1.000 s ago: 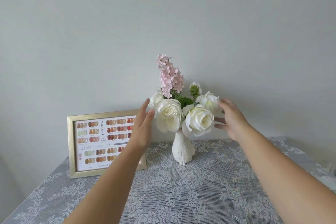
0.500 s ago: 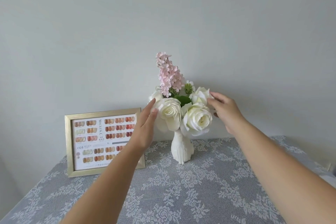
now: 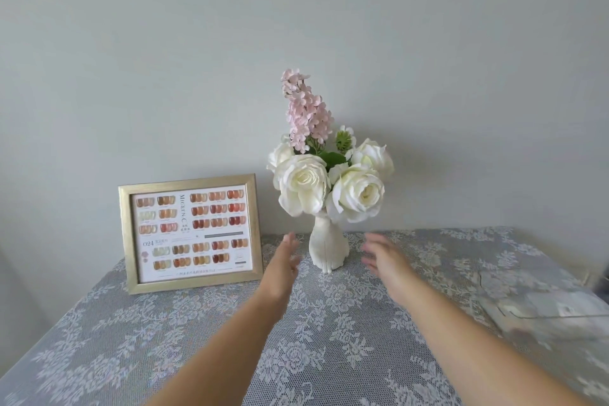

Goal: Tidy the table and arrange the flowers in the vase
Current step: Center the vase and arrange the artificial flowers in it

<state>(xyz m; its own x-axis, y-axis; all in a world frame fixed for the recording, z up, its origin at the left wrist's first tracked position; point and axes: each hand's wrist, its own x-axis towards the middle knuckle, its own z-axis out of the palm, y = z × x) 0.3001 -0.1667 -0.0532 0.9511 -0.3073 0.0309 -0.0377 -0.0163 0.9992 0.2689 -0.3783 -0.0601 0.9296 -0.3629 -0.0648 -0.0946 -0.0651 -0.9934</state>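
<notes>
Both hands (image 3: 333, 260) have dropped from the flowers (image 3: 329, 188), spread and empty, flanking the vase (image 3: 328, 247).

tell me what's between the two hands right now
In the head view, the base of the white vase stands between the left hand and the right hand, on the lace tablecloth. Neither hand touches it.

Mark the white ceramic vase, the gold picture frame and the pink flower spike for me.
White ceramic vase (image 3: 328, 245): head view, on its rounded lower body.
Gold-framed nail colour chart (image 3: 124, 241): head view, on the left frame edge.
Tall pink flower spike (image 3: 308, 112): head view, mid-cluster of blossoms.
</notes>
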